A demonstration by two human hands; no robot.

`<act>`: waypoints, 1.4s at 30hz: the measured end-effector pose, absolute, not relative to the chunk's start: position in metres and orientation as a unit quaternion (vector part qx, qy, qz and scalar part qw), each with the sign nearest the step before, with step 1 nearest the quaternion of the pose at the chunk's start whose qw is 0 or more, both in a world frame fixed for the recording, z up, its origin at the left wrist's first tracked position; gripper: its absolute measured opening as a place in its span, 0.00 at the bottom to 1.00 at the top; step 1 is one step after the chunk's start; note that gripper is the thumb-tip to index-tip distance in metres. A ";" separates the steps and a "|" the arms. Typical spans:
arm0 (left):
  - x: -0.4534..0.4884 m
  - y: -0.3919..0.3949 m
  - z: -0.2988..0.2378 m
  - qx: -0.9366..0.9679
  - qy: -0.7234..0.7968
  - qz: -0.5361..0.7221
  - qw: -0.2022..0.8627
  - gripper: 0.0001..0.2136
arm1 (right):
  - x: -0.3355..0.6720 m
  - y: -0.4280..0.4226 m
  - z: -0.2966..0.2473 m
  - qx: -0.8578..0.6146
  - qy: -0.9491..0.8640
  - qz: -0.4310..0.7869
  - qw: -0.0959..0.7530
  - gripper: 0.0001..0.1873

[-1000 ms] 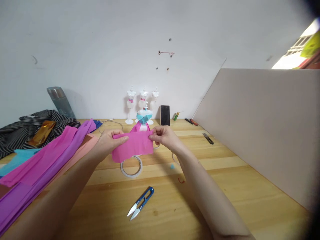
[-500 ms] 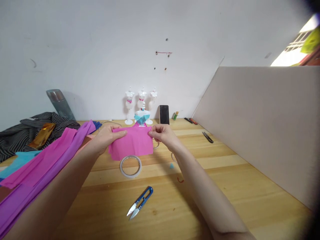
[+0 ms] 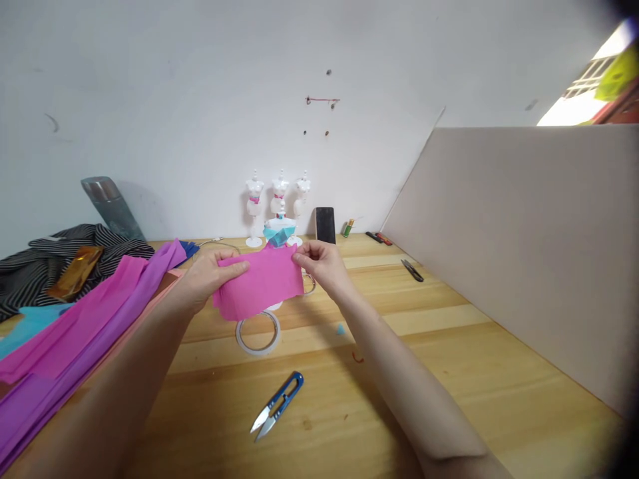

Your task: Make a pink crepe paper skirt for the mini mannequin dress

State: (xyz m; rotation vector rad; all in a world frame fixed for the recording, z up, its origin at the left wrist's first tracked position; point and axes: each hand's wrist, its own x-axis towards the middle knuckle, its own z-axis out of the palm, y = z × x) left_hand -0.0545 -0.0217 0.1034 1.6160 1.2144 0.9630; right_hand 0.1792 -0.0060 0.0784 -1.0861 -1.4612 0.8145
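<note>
A small sheet of pink crepe paper hangs in the air above the wooden table. My left hand pinches its upper left corner and my right hand pinches its upper right corner. Both hands are closed on the sheet. Just behind it stands a small white mannequin dressed in teal and pink. A ring of clear tape lies on the table under the paper. Blue-handled thread snips lie nearer to me.
Long folded sheets of pink and purple crepe paper cover the left of the table. Three small white mannequins, a black phone and a metal flask stand by the wall. Black snips lie near a grey board on the right.
Both hands have lifted the pink sheet slightly and tilted it, with the right corner now higher. The view has shifted a little to the right.
</note>
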 end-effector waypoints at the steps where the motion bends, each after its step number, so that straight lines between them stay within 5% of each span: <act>1: -0.055 -0.022 0.104 0.650 0.490 0.390 0.430 0.11 | 0.179 -0.005 0.078 -0.455 -0.616 0.343 0.544 0.08; 42: -0.054 -0.018 0.101 0.664 0.511 0.432 0.334 0.07 | 0.179 -0.005 0.074 -0.484 -0.644 0.304 0.509 0.10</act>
